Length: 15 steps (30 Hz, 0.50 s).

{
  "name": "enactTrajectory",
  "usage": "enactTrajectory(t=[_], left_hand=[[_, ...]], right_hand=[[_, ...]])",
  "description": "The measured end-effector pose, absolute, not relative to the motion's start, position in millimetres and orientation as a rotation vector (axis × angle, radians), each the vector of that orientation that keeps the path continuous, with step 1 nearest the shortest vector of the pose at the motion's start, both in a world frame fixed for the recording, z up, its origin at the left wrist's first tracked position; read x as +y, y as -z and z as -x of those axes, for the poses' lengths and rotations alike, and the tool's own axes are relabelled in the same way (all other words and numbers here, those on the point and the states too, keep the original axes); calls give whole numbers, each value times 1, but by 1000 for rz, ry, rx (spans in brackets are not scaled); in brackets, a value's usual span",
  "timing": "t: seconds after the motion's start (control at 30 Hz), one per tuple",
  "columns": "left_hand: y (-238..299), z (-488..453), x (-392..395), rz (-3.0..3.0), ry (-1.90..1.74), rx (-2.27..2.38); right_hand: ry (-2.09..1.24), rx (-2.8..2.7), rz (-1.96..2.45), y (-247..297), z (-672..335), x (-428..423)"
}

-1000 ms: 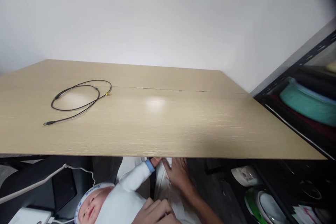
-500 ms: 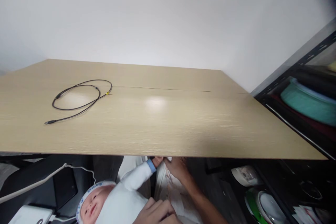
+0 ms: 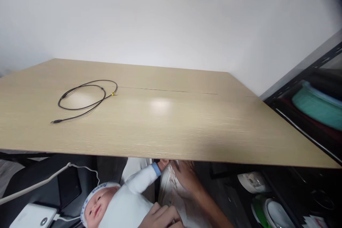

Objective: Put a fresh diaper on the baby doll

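A baby doll (image 3: 117, 205) in a white suit and a blue-patterned cap lies on my lap below the table's front edge, one sleeve with a blue cuff (image 3: 156, 168) raised. My left hand (image 3: 161, 217) rests at the doll's body with its fingers curled against the white clothing. My right hand (image 3: 187, 177) lies with fingers stretched on a pale crinkled cloth (image 3: 173, 196) beside the doll's raised hand; its fingertips are partly hidden under the table edge.
A light wood table (image 3: 171, 128) fills the middle, with a coiled black cable (image 3: 82, 98) at its left. Black shelving (image 3: 307, 92) holding a teal item stands at the right, dishes (image 3: 267, 210) below. A white cable (image 3: 40, 183) and a white device (image 3: 32, 217) sit at the lower left.
My right hand drew up toward the table edge, then spread out on the cloth again. The view has shifted slightly; the left hand and doll have hardly moved.
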<state>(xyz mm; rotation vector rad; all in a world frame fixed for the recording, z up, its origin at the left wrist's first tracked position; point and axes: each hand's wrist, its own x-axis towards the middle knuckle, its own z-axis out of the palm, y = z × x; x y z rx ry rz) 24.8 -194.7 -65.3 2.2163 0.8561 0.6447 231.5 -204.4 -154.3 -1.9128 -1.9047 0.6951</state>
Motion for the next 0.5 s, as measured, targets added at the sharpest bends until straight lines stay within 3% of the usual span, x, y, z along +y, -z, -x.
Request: enactTrajectory(t=[0.33, 0.5], left_hand=[[62, 35, -204, -2240, -540, 694], [67, 38, -198, -2248, -469, 647]], right_hand=[[-614, -2080, 1863, 97, -200, -247], [-593, -2241, 1588, 92, -183, -239]])
